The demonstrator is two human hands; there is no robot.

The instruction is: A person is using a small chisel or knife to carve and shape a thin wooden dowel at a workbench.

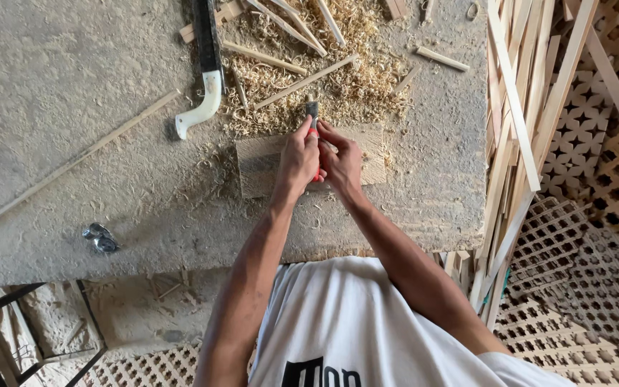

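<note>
Both my hands meet over a small flat wooden board point(374, 161) lying on the dusty workbench point(73, 93). My left hand point(297, 161) and my right hand point(342, 163) are closed together around a utility knife point(312, 113) with a red body and a grey metal front that sticks out above my fingers. What the blade touches is hidden by my fingers. Just beyond the knife lie a heap of wood shavings point(338, 86) and several thin wooden sticks point(302, 82).
A hand saw with a white handle point(205, 100) lies at the upper left of the shavings. A long thin strip point(73, 165) crosses the bench's left part. Sunglasses point(99, 238) rest near the front edge. Wooden slats point(517, 122) and lattice panels point(596, 236) stand at the right.
</note>
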